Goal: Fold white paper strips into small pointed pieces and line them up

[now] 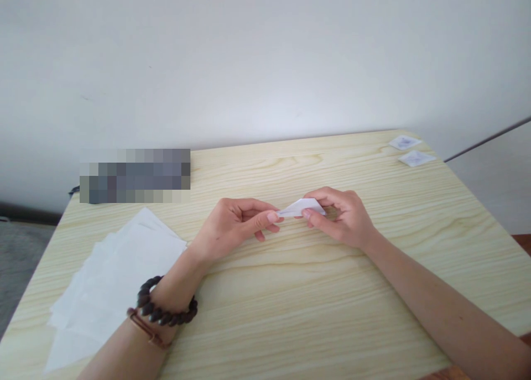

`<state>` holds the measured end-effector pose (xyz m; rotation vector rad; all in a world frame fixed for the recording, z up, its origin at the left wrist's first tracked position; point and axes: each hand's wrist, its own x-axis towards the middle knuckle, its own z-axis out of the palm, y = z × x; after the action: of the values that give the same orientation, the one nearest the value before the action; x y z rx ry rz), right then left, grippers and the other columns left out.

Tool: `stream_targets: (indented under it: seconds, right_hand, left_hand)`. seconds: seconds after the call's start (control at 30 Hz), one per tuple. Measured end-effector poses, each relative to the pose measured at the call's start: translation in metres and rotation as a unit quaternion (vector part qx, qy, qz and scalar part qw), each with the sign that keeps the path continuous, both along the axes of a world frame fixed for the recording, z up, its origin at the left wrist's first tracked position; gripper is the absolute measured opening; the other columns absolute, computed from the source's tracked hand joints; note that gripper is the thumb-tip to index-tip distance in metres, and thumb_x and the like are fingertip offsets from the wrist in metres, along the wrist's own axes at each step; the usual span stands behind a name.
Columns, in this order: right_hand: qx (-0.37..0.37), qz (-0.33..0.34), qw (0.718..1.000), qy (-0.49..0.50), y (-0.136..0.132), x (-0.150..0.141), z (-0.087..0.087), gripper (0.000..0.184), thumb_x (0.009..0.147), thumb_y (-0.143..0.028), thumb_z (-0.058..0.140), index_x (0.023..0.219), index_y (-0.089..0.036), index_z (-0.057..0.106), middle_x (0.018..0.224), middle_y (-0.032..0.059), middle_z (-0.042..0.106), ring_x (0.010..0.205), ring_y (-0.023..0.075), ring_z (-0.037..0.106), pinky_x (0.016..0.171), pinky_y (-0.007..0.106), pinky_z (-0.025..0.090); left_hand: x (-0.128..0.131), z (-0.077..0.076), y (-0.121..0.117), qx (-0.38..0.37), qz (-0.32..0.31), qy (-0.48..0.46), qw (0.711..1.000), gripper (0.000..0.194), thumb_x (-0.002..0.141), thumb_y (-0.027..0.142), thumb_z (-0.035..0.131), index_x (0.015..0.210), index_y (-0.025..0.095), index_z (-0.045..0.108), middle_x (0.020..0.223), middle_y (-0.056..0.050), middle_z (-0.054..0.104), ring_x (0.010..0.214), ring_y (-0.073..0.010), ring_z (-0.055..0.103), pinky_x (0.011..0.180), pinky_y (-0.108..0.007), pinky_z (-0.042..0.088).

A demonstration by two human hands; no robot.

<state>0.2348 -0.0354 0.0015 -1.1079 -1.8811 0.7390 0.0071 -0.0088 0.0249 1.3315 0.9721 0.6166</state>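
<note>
A small piece of folded white paper (302,207) is held between my two hands over the middle of the table. My left hand (240,222) pinches its narrow, pointed left end between thumb and fingers. At the wider right end, my right hand (340,214) grips it, with the thumb on the near side and the fingers behind. Part of the paper is covered by the right fingers.
Loose white paper sheets (120,280) lie overlapping at the table's left. Two folded paper diamonds (416,159) rest near the far right corner. A blurred-out dark object (136,175) stands at the back left. Behind the wooden table (290,313) rises a white wall (265,64).
</note>
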Motion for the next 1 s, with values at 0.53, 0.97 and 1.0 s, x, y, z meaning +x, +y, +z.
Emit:
stream_targets:
  seconds: [0.53,0.97,1.0]
  right_hand:
    - [0.061,-0.006,0.998,-0.019,0.002,-0.004,0.002,0.006,0.08,-0.02,0.068,0.085,-0.017,0.067,0.066,-0.003,0.068,0.046,0.0048,0.05,0.041,0.016,0.036]
    - [0.14,-0.009,0.989,-0.048,0.002,-0.006,0.0,0.006,0.082,-0.016,0.066,0.087,-0.019,0.067,0.073,-0.0019,0.073,0.05,0.0055,0.057,0.048,0.016,0.043]
    - [0.15,-0.008,0.987,-0.053,0.002,-0.006,-0.001,0.007,0.082,-0.016,0.066,0.088,-0.019,0.067,0.075,-0.0014,0.074,0.052,0.0061,0.059,0.05,0.016,0.044]
  left_hand:
    - [0.002,-0.014,-0.007,0.061,0.04,-0.038,0.997,0.023,0.078,0.03,0.071,0.095,0.017,0.063,0.083,-0.004,0.076,0.071,-0.0152,0.071,0.053,-0.019,0.055]
    - [0.001,-0.014,-0.005,0.243,0.055,0.093,0.964,0.014,0.081,0.026,0.068,0.087,0.015,0.072,0.082,-0.003,0.075,0.061,-0.0097,0.063,0.055,-0.018,0.052]
    - [0.001,-0.014,-0.004,0.245,0.055,0.099,0.963,0.013,0.081,0.026,0.067,0.087,0.015,0.072,0.081,-0.003,0.074,0.061,-0.0096,0.063,0.055,-0.017,0.051]
